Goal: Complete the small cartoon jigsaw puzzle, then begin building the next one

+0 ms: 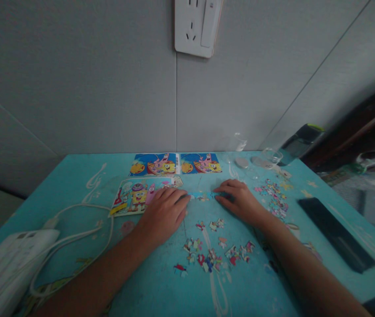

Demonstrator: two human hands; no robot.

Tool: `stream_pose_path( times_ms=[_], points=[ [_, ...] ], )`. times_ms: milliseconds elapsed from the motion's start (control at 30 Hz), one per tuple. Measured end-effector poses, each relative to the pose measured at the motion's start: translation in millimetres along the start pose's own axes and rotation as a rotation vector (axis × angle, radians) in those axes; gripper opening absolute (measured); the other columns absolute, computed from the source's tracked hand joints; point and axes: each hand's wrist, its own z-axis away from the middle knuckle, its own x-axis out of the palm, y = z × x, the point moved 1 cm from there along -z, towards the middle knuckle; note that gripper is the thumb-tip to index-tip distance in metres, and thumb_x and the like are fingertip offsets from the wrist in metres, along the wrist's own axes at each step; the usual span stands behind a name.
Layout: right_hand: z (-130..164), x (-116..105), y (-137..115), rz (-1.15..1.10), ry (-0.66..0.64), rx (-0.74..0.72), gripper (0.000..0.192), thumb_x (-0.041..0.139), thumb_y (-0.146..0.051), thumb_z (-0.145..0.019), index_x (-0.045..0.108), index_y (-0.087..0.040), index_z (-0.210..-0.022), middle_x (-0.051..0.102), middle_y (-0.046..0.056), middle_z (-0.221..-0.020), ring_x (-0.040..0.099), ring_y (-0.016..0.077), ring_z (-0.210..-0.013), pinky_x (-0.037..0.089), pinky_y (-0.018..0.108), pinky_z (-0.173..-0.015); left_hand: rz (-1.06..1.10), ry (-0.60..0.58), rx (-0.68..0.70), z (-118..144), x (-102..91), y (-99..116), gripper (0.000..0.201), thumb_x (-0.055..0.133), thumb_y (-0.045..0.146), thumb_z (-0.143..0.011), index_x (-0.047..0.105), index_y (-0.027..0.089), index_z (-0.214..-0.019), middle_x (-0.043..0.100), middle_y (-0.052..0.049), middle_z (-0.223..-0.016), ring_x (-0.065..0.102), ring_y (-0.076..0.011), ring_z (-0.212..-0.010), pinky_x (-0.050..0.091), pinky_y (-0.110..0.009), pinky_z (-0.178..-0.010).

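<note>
Loose puzzle pieces [212, 255] lie scattered on the turquoise desk [75, 185], nearer than the hands. Beyond them, left hand [164, 211] and right hand [238, 200] press flat, fingers spread, either side of joined blue pieces [203, 197].

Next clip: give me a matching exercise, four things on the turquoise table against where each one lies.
Things:
1. loose puzzle pieces
2. white power strip
3. dark flat case
4. two cartoon cards

Places:
A. far edge of the table, by the wall
B. right side, beyond the right hand
C. near left corner, cable looping from it
D. near middle, between the forearms

Both hands lie flat, fingertips on the joined blue pieces; the left hand partly covers a picture sheet.

Pairs: 1-D, 2-C, 3-B, 4-A
</note>
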Motion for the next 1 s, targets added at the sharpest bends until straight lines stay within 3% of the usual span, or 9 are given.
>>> stream_pose_path(
  times_ms=[367, 600, 800, 1000],
  points=[
    [0, 4, -1, 0.033, -0.001, -0.046, 0.019, 0.062, -0.031, -0.095, 0.076, -0.028, -0.107, 0.067, 0.007, -0.108, 0.062, 0.0238, -0.100, 0.048, 0.044, -0.089, -0.022, 0.034, 0.000, 1, -1.3, 1, 0.030, 0.056, 0.021, -0.095, 0.062, 0.022, -0.125, 0.065, -0.006, -0.122, 0.054, -0.0272, -0.112, 0.040, -0.049, -0.098],
    [5, -7, 5, -0.046, 0.071, -0.012, 0.030, 0.065, -0.035, -0.092, 0.070, -0.029, -0.121, 0.067, 0.009, -0.117, 0.063, 0.0269, -0.107, 0.050, 0.048, -0.094, -0.008, 0.028, 0.022, 1, 1.4, -2, 0.031, 0.056, 0.020, -0.095, 0.062, 0.021, -0.125, 0.064, -0.007, -0.122, 0.054, -0.0275, -0.112, 0.041, -0.049, -0.099],
    [13, -19, 24, -0.012, -0.028, 0.062, 0.031, 0.065, -0.038, -0.092, 0.070, -0.028, -0.121, 0.068, 0.009, -0.116, 0.064, 0.0269, -0.106, 0.052, 0.047, -0.093, -0.001, 0.044, 0.025, 1, 1.9, -3, 0.031, 0.056, 0.020, -0.094, 0.063, 0.021, -0.124, 0.065, -0.007, -0.121, 0.055, -0.0275, -0.111, 0.041, -0.050, -0.098],
    [15, -20, 33, 0.014, -0.059, 0.054, 0.020, 0.065, -0.038, -0.092, 0.073, -0.025, -0.105, 0.069, 0.007, -0.108, 0.065, 0.0249, -0.100, 0.051, 0.044, -0.092, 0.008, 0.028, 0.023, 1, 2.0, -3, 0.030, 0.055, 0.019, -0.095, 0.062, 0.020, -0.124, 0.064, -0.008, -0.122, 0.055, -0.0272, -0.113, 0.042, -0.049, -0.100]
  ],
)
